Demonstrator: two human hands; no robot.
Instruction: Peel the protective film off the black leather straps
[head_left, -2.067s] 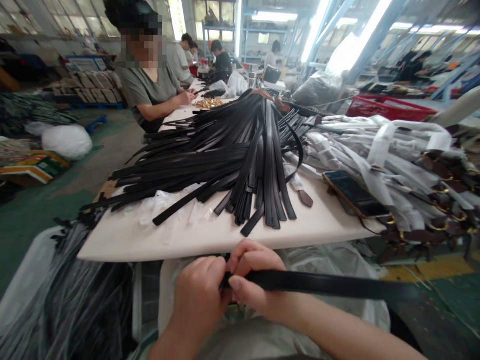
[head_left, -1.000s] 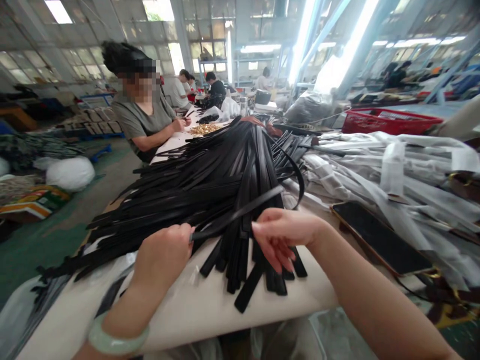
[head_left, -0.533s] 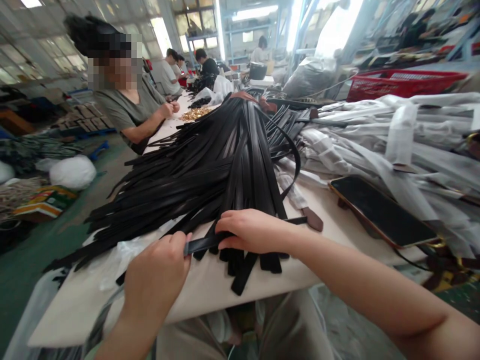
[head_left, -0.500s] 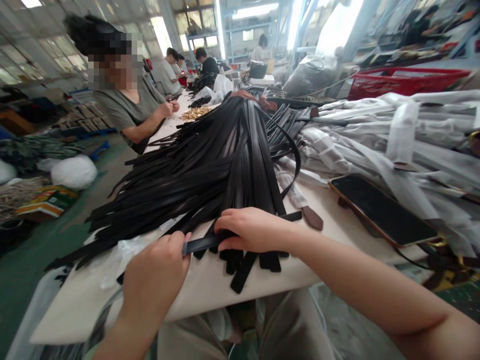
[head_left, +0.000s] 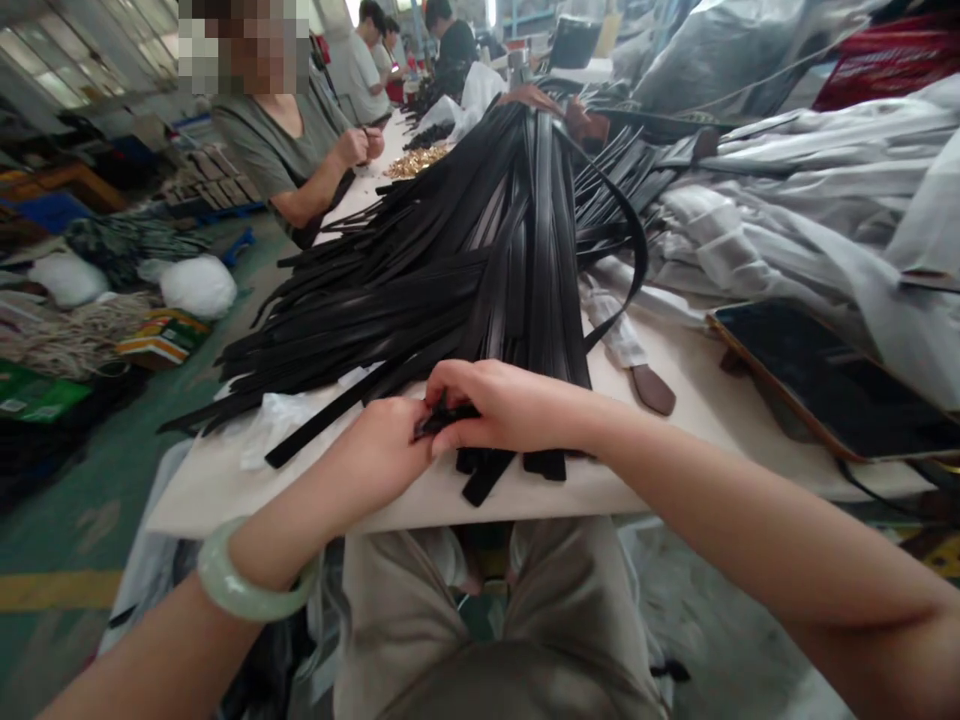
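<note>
A heap of long black leather straps [head_left: 420,270] covers the middle of the table, their ends fanned toward me. Over the near ends, my left hand [head_left: 390,440] and my right hand [head_left: 487,405] meet, fingers closed on one black strap [head_left: 454,412]. Only a short dark piece of that strap shows between them; the rest is hidden by my fingers and mixes with the pile. Below my hands several strap ends [head_left: 487,475] hang toward the table's front edge. A pale green bangle [head_left: 251,575] circles my left forearm.
To the right, a phone [head_left: 832,375] rests tilted beside straps in white wrapping [head_left: 787,220]. Across the table's left side a person [head_left: 300,150] works near a heap of small gold pieces [head_left: 416,162]. Crumpled clear plastic [head_left: 277,425] lies front left.
My left hand has moved right and up to meet my right hand, and the strap stretch between them has shortened. My view has tipped downward, showing more of my lap.
</note>
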